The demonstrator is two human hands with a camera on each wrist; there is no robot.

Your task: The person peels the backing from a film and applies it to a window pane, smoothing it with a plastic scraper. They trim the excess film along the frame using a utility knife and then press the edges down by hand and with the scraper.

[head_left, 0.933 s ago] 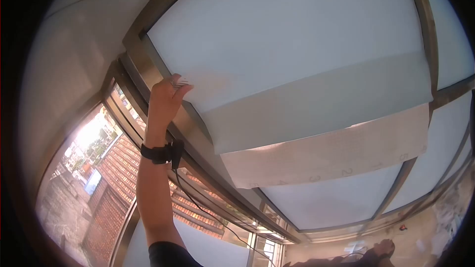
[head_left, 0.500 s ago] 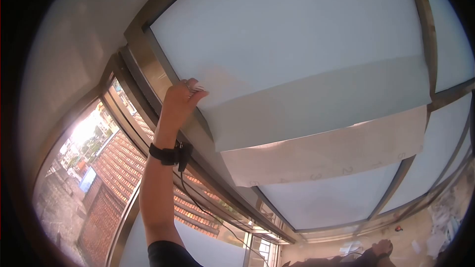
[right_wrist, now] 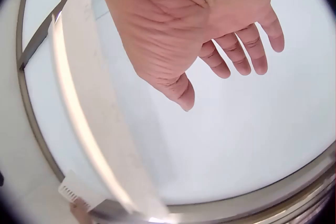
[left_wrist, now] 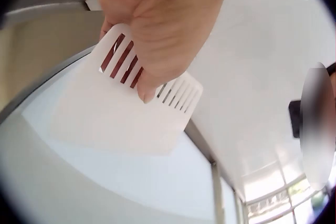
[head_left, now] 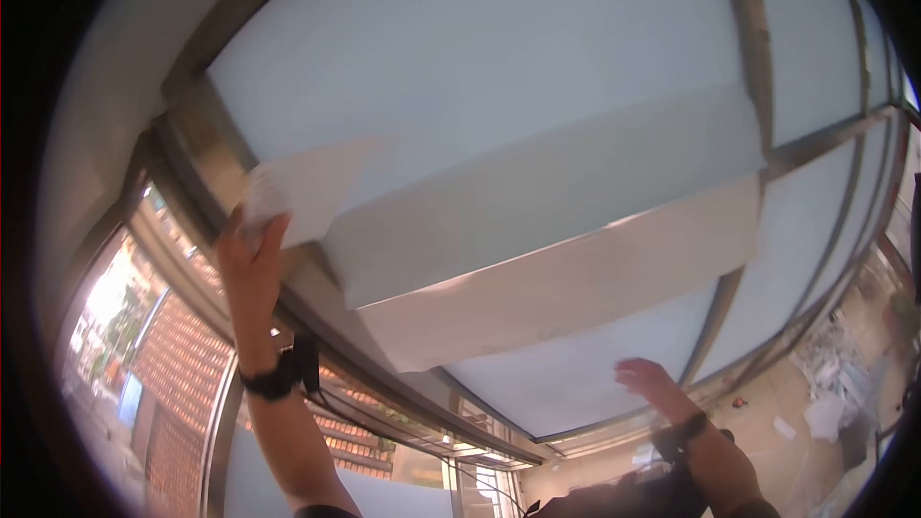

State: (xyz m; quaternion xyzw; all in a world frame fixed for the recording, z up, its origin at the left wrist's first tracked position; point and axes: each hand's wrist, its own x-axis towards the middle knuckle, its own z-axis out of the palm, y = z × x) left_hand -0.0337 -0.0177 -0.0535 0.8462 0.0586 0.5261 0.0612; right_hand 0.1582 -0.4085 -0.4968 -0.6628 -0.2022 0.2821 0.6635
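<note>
In the head view my left hand (head_left: 251, 259) is at the left frame of a large frosted window pane (head_left: 480, 48). Thumb and fingers pinch a flat white plastic scraper (left_wrist: 115, 113) by its slotted end; its broad plain end points away from the hand, over the pane. Across the lower pane runs a greyish band of sheet (head_left: 547, 187), and a pale flap (head_left: 566, 288) folds down from its bottom edge. My right hand (head_left: 648, 384) is raised below that flap, fingers spread and slightly bent, holding nothing. In the right wrist view its palm (right_wrist: 168, 29) shows beside the flap.
Metal frame bars (head_left: 753, 48) divide the panes. At left an open window looks out on tiled roofs (head_left: 182, 345). Crumpled paper and scraps (head_left: 835, 384) lie on the floor at lower right. A cable runs from the left wrist strap (head_left: 273, 379).
The view has shifted. My left hand has moved left and down, and the scraper's broad face now shows. My right hand has come up from the lower right toward the flap.
</note>
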